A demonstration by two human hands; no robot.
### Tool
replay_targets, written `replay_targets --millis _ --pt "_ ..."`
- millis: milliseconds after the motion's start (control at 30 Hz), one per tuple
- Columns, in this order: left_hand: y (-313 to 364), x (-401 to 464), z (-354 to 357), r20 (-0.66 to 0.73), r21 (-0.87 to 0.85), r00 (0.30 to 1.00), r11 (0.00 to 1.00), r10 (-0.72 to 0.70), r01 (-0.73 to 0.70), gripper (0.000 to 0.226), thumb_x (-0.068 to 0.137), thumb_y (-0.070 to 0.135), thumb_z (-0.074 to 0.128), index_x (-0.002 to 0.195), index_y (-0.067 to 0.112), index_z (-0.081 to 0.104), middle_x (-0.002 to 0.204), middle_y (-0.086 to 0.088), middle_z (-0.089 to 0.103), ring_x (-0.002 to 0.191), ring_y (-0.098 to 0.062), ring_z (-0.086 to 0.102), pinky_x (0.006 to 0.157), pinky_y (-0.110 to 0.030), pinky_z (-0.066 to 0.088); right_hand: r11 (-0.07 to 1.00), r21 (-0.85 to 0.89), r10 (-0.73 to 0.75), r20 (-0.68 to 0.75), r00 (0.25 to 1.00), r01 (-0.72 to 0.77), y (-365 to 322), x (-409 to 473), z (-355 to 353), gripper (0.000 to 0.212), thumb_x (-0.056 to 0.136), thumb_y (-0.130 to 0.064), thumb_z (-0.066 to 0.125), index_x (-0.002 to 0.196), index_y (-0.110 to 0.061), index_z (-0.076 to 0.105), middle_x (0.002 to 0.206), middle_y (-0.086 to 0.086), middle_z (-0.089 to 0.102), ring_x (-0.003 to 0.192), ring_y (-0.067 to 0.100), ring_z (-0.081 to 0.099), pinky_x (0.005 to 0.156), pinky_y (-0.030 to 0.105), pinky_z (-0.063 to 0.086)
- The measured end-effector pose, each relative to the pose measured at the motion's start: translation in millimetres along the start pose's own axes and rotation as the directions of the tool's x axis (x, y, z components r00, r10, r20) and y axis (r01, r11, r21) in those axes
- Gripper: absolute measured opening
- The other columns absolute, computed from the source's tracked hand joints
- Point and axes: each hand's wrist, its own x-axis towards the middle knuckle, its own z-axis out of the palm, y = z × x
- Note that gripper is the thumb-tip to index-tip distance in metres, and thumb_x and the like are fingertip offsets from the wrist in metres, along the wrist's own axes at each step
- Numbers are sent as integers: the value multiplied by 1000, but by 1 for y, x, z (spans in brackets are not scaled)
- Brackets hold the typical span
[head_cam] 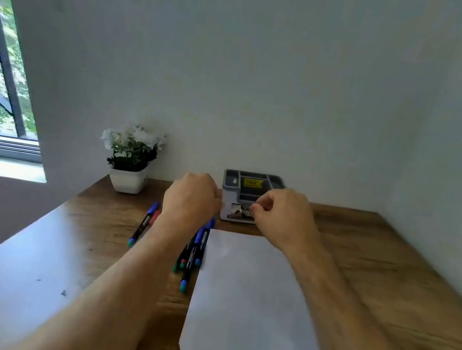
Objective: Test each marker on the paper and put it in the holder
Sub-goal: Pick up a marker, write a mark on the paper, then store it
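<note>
Head view, both hands' curled fingers (pixel 261 206) touching holder (pixel 251 190) — grasp unclear, markers (pixel 193 256) nearer.

Grey compartmented holder (pixel 251 190) at desk rear edge; blank paper (pixel 246 306) centred; capped markers (pixel 192 256) just left of paper

two hands (pixel 190 195), one holder (pixel 252 184), one paper sheet (pixel 250 297), one potted plant (pixel 130 157), and roughly five or six markers (pixel 191 259).

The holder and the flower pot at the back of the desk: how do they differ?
The holder is grey, boxy, divided into compartments and has a yellow label; the flower pot is plain white and carries white flowers. Both hands are at the holder; nothing touches the pot. Both stand upright on the wooden desk by the wall.
</note>
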Motion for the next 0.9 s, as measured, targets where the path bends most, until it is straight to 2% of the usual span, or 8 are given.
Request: replay_targets --millis 67,133,200,400,533,700,833,900 --pt "-1 4 10 12 112 995 989 -101 99 21 83 36 68 78 18 59 64 1 54 55 -16 52 53 -31 46 999 31 13 -30 999 -12 3 2 -3 16 85 -33 70 95 -21 76 92 -5 73 82 9 65 73 24 55" --pt "-2 6 23 30 210 984 964 -175 165 30 82 36 69 69 19 48 63 1 50 54 -17 48 46 -30 34 999 40 -2 -60 998 5 4 2 -4 18 85 -33 70 97 -20 76 93 -4 73 80 8 66 73 23 56" --pt "0 9 29 44 223 977 956 -207 192 35 80 39 70 66 22 43 64 0 51 54 -17 48 43 -31 27 999 40 -15 -75 997 18 5 2 -4 18 86 -33 70 98 -20 75 93 -3 73 78 8 65 70 20 53" --pt "-7 15 35 27 178 963 949 -269 261 39 81 42 70 65 21 41 63 -1 48 53 -18 45 43 -30 26 1000 -16 17 -32 999 -18 8 -2 6 15 89 -34 67 95 -22 74 87 -4 72 74 8 62 70 21 51" --pt "-6 17 38 39 164 960 950 -277 267 38 80 43 71 67 20 43 65 -2 53 55 -18 50 43 -30 29 999 -10 45 -20 999 -45 10 -2 11 14 90 -35 66 95 -24 73 87 -5 71 74 7 61 69 21 50" --pt "-5 16 43 11 157 956 945 -292 287 34 79 42 71 67 19 48 64 -2 56 54 -18 53 43 -29 29 999 -11 41 6 999 -41 7 -3 18 16 90 -35 66 98 -23 72 91 -4 72 81 10 65 79 29 58" --pt "0 15 36 32 37 941 941 -337 336 45 69 56 75 67 20 48 63 -1 56 54 -18 53 44 -28 29 999 -12 49 3 999 -49 7 -3 20 17 90 -37 66 95 -23 74 89 -4 72 80 10 65 76 26 55" --pt "2 15 27 37 -46 935 934 -354 355 44 64 56 75 69 20 51 63 -2 57 55 -20 55 46 -27 33 998 -7 68 20 997 -68 7 -3 21 19 90 -40 65 94 -23 73 87 -4 72 77 8 64 75 25 55"
